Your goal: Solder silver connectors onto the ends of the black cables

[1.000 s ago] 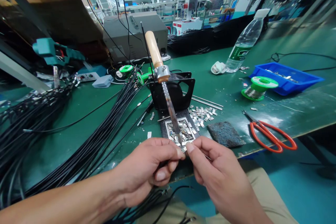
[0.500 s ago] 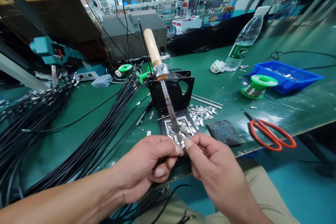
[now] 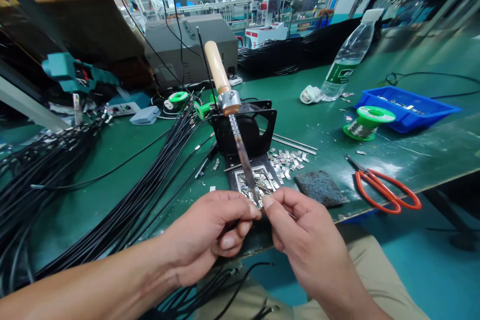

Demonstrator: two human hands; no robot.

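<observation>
A soldering iron (image 3: 242,147) with a wooden handle slants down, its tip between my two hands. My left hand (image 3: 215,232) pinches something too small to make out, just left of the tip. Right of it, my right hand (image 3: 305,240) is closed with thumb and finger together, and a thin wire end shows beside the fingers; what they grip is mostly hidden. Under the tip lies a tray (image 3: 239,176) of small metal pieces, in front of a black fan (image 3: 243,132). More metal pieces (image 3: 288,161) are scattered to its right.
Black cables (image 3: 138,190) spread over the left of the green table. To the right are a dark pad (image 3: 320,188), red-handled scissors (image 3: 388,190), a solder spool (image 3: 369,122), a blue tray (image 3: 423,122) and a bottle (image 3: 347,60). A grey box (image 3: 191,47) stands behind.
The view has shifted very slightly. Both hands keep nearly the same pose near the iron's tip.
</observation>
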